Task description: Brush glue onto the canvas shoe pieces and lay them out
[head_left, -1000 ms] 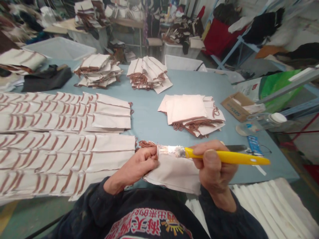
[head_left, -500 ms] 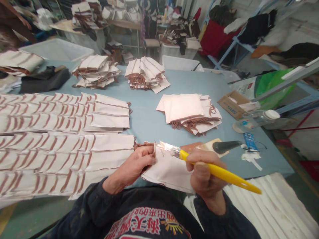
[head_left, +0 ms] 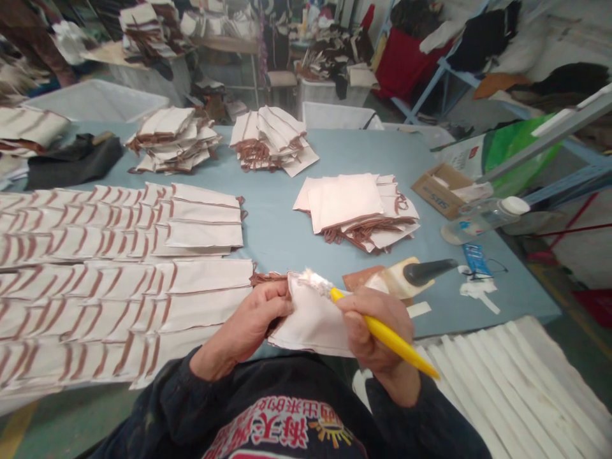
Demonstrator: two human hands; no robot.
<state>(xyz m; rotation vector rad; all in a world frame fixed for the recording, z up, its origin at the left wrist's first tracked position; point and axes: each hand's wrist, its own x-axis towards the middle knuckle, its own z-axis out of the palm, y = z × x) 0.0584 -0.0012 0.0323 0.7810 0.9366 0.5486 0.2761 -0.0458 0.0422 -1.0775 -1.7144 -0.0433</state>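
Note:
My left hand [head_left: 253, 322] pinches the left edge of a white fabric piece [head_left: 313, 319] with brown trim, tilted at the table's front edge. In my right hand [head_left: 380, 331] is a yellow-handled paintbrush [head_left: 392, 341], closed in the fingers near its bristle end. The whitish, clumped bristles lie on the upper edge of the fabric piece. Beyond the right hand sits a cream-coloured block with a black handle [head_left: 423, 272], partly covering a brown flat piece [head_left: 361, 279]. How many layers the left hand holds is hidden.
Overlapping rows of white pieces with brown edges [head_left: 205, 277] cover the left of the table [head_left: 272, 226]. Stacks of similar pieces [head_left: 347, 204] stand farther back. At right are a cardboard box [head_left: 437, 191], a clear bottle [head_left: 478, 223] and folded white cloth [head_left: 516, 389].
The brush has moved left along the fabric's upper edge, and its handle now points more steeply down toward me. My left hand keeps its grip; the whole view has shifted slightly.

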